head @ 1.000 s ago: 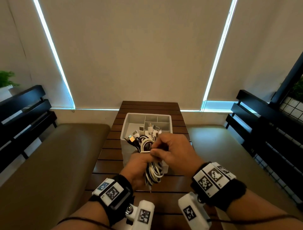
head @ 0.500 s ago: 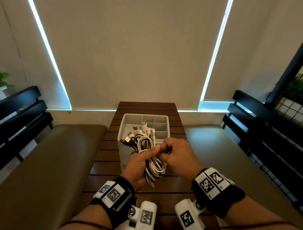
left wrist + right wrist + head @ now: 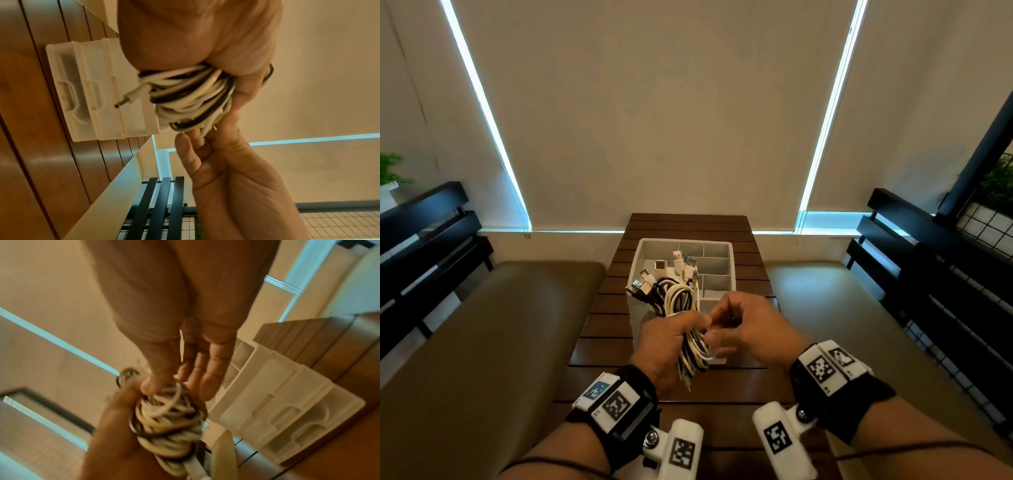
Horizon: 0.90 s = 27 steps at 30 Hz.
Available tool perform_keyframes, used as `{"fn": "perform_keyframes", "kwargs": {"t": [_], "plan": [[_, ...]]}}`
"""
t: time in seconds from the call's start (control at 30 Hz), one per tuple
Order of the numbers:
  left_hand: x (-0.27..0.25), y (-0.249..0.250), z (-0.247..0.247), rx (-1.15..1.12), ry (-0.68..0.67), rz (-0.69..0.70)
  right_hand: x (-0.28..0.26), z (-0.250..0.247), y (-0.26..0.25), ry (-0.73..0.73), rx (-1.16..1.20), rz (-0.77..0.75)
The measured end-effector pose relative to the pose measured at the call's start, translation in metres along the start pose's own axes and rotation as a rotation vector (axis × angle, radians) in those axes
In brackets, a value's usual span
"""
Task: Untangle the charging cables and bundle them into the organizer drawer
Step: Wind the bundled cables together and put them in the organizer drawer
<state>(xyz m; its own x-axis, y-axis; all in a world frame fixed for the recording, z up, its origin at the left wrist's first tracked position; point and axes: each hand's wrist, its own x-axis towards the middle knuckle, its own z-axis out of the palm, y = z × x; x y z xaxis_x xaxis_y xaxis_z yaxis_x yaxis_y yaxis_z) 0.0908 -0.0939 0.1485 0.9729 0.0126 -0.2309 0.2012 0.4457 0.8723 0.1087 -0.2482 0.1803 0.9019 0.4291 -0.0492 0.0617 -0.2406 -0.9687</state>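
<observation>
My left hand (image 3: 666,337) has its fingers clenched round the middle of the cable bundle (image 3: 681,308), held in the air just in front of the organizer (image 3: 717,245) on the counter (image 3: 602,329). My right hand (image 3: 748,329) is pinching at a strand right beside the left thumb; what exactly it grips I can't tell. The bundle's long axis runs up and away from me, plugs fanned over the organizer, loops hanging toward me. Biggest worry: if the left grip eases, the coils could spring loose and re-tangle.
</observation>
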Motion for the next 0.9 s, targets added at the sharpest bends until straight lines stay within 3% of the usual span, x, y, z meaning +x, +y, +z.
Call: {"fn": "perform_keyframes", "kwargs": {"t": [0.13,0.27,0.37,0.5,0.63,0.77,0.9], "plan": [[-0.004,-0.001,0.001,0.079,-0.032,0.007,0.002,-0.002,0.000,-0.037,-0.058,0.034],[-0.005,0.005,0.004,0.136,-0.116,0.038,0.006,-0.009,0.001,-0.166,0.205,-0.007],[-0.002,0.009,-0.001,0.210,-0.115,0.079,0.007,-0.005,0.005,-0.073,0.412,0.016],[-0.002,0.005,-0.005,0.354,-0.128,0.037,0.017,-0.003,0.013,0.164,0.152,-0.020],[-0.002,0.000,-0.004,0.347,-0.148,0.006,0.019,0.000,0.013,0.137,0.076,-0.054],[-0.002,-0.004,-0.004,0.213,-0.186,-0.073,0.017,0.007,0.020,0.200,0.017,-0.145],[-0.006,-0.008,-0.007,0.260,-0.158,-0.056,0.013,0.009,0.028,0.217,0.004,-0.094]]}}
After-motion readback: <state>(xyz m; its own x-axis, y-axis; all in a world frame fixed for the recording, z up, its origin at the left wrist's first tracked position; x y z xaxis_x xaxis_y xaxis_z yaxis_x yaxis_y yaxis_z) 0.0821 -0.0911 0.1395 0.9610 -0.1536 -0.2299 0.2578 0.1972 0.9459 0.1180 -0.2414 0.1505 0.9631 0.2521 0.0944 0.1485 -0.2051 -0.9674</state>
